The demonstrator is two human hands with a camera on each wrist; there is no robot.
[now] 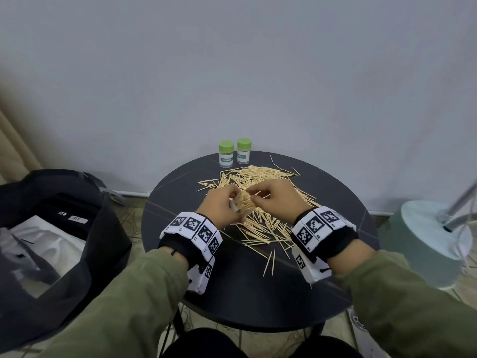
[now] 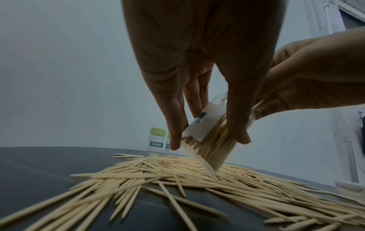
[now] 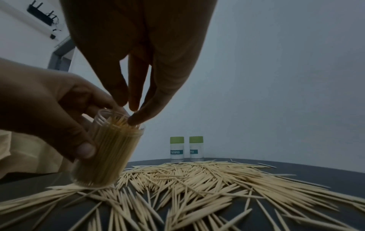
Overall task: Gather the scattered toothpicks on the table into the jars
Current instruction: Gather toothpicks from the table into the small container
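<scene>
Right wrist view, fingertips: the right hand (image 3: pixel 136 51) brings thumb and fingers (image 3: pixel 138 118) together in a pinch right at the mouth of the open clear plastic jar (image 3: pixel 110 150); whether a stick sits between them, I cannot tell.
Left hand grip: the left hand (image 3: pixel 45 109) wraps thumb and fingers round that jar, thumb pressed on its side.
Jar in hand: lidless, tilted with its mouth leaning toward the right hand, and packed tight with pale wooden toothpicks standing on end.
Jar position: its base is down at the loose heap, near the middle of the table; touching or just above, I cannot tell.
Left wrist view: the left fingers (image 2: pixel 173 125) run down over the jar's white label, and the right hand (image 2: pixel 308 81) comes in from the side at the mouth.
Scattered toothpicks: the loose pile of pale wooden toothpicks (image 1: pixel 268 218) sprawls across the round dark table (image 1: pixel 232 293), under and around both hands.
Spare jars: two clear jars with green lids (image 1: pixel 235 152) stand upright side by side at the far edge, lids on, teal labels facing forward, just beyond the pile.
Wrists: white bands with black square markers (image 1: pixel 192 233) over olive-green sleeves (image 1: pixel 134 306).
Beside the table: an open black bag (image 1: pixel 64 215) on the left, a pale green round lamp base (image 1: pixel 428 239) on the right.
</scene>
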